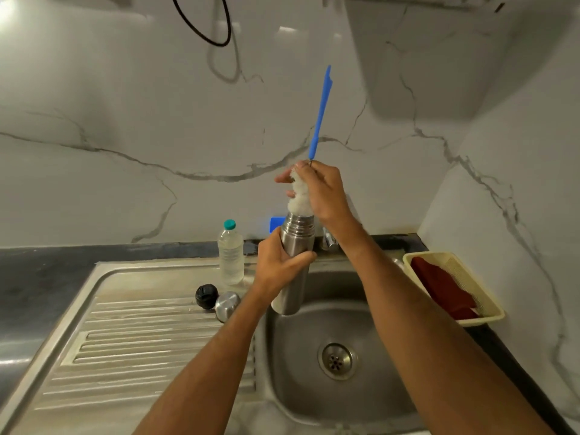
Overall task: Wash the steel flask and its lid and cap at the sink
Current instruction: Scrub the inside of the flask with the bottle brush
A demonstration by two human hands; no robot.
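Note:
I hold the steel flask (pixel 293 271) upright over the sink basin (pixel 335 309), my left hand (pixel 279 262) gripping its upper body. My right hand (pixel 320 191) grips the white bristle head (pixel 299 196) of a bottle brush right above the flask's open mouth. The brush's blue handle (pixel 320 114) sticks up toward the wall. The black lid (pixel 206 296) and the steel cap (pixel 227 305) lie side by side on the ribbed drainboard (pixel 131 340), left of the flask.
A clear plastic bottle with a teal cap (pixel 231 252) stands at the back of the drainboard. A cream basket holding a red cloth (pixel 452 287) sits right of the sink. The tap (pixel 329 240) is behind my right wrist. A drain (pixel 337 361) sits mid-basin.

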